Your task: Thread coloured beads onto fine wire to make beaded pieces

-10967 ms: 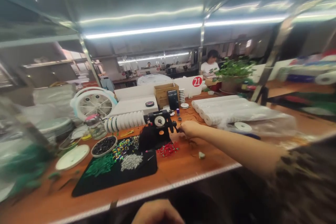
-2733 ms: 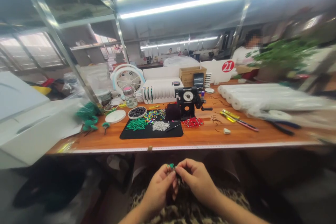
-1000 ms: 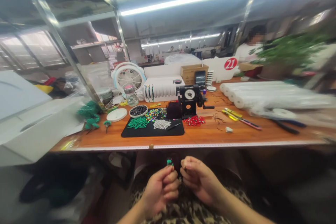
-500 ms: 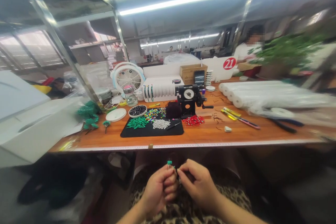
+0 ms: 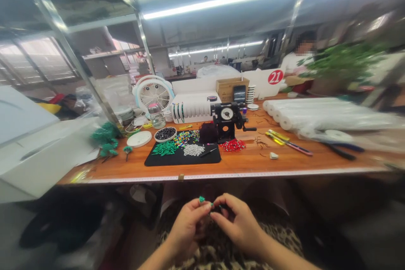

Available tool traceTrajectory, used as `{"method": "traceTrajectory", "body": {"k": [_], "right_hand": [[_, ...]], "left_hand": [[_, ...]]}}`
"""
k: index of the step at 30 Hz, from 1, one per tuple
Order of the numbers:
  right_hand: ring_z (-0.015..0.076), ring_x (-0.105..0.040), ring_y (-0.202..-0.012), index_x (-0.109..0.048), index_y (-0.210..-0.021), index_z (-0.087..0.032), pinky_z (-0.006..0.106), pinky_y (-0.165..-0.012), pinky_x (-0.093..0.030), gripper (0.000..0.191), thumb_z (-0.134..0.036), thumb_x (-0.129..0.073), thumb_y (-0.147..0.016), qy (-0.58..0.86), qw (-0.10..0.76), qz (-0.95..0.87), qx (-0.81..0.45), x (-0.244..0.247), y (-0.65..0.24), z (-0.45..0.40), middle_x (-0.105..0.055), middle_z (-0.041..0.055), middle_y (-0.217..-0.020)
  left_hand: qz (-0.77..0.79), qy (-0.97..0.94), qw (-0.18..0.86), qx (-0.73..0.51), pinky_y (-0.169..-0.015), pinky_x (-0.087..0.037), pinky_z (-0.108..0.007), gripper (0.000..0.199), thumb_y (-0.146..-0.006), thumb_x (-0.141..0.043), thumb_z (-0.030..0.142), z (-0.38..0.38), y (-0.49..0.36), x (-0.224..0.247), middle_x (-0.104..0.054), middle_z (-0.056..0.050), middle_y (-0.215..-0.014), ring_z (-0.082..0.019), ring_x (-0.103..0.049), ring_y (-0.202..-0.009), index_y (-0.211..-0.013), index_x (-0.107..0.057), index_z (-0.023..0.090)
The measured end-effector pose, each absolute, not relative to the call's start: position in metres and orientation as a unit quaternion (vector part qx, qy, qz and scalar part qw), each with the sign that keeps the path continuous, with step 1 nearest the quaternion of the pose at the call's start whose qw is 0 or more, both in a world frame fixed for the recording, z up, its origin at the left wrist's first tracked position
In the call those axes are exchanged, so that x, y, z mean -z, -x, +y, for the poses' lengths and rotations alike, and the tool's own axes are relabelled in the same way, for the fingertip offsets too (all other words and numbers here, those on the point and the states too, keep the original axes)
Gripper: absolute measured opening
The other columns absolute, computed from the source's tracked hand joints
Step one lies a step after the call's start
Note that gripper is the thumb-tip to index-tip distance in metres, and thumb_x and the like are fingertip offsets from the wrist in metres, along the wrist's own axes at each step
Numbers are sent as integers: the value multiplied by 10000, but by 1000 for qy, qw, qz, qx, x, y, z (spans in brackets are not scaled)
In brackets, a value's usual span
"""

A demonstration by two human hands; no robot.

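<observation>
The left hand gripped a small green bead at its fingertips; the right hand pinched a thin dark strand just beside it. Beyond the grip lay an orange wooden workbench bearing a black rectangular bead mat.

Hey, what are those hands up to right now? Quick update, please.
Left hand pinching small green bead. Right hand at dark strand between them. Both held above leopard-print lap, nothing in the way.
</observation>
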State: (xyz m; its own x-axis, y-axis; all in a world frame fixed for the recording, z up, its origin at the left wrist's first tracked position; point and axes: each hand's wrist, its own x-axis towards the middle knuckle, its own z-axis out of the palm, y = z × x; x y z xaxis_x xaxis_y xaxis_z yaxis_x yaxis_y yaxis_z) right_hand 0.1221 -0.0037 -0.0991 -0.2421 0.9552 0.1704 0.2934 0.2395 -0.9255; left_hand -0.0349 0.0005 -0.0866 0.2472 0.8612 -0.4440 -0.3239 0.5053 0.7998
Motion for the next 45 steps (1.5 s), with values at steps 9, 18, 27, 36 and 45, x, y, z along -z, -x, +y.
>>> {"method": "traceTrajectory", "body": {"k": [9, 18, 27, 36, 45], "right_hand": [[142, -512, -650, -541, -712, -175, 253, -621, -388, 262, -285, -406, -908, 419, 448, -719, -327, 101, -127, 0, -522, 16, -694], [164, -511, -650, -536, -730, -205, 267, -616, -415, 216, -341, -465, -882, 521, 469, -665, -258, 73, -194, 5, -539, 14, -705], [167, -630, -773, -667, -850, -193, 230, -701, -459, 115, -183, -586, -769, 426, 316, -737, -419, 66, -127, -2, -694, 26, -830], [139, -538, -615, -520, -599, -160, 216, -576, -369, 168, -158, -513, -768, 435, 339, -731, -401, 78, -117, 2, -599, 3, -624], [133, -481, -609, -480, -589, -166, 236, -590, -351, 219, -266, -536, -775, 412, 371, -685, -472, 68, -127, -1, -528, -14, -587]], "left_hand": [[539, -603, 482, -338, -705, -446, -261, 248, -736, -651, 397, 1, 45, 75, -704, -62, -750, -190, -602, -736, -739, -734, 163], [624, -588, 310, -411, -796, -442, -312, 240, -689, -647, 411, 22, 120, 31, -731, -55, -808, -248, -625, -824, -750, -731, 194], [527, -600, 501, -333, -603, -376, -233, 185, -691, -648, 305, -1, 40, 52, -550, 7, -610, -133, -489, -629, -626, -575, 149], [530, -505, 475, -489, -513, -307, -200, 310, -781, -591, 424, 16, 42, 78, -449, 50, -615, -84, -375, -539, -936, -538, 161], [558, -445, 436, -548, -408, -253, -184, 418, -744, -615, 491, 22, 65, 59, -498, 39, -606, -52, -345, -442, -961, -602, 135]]}}
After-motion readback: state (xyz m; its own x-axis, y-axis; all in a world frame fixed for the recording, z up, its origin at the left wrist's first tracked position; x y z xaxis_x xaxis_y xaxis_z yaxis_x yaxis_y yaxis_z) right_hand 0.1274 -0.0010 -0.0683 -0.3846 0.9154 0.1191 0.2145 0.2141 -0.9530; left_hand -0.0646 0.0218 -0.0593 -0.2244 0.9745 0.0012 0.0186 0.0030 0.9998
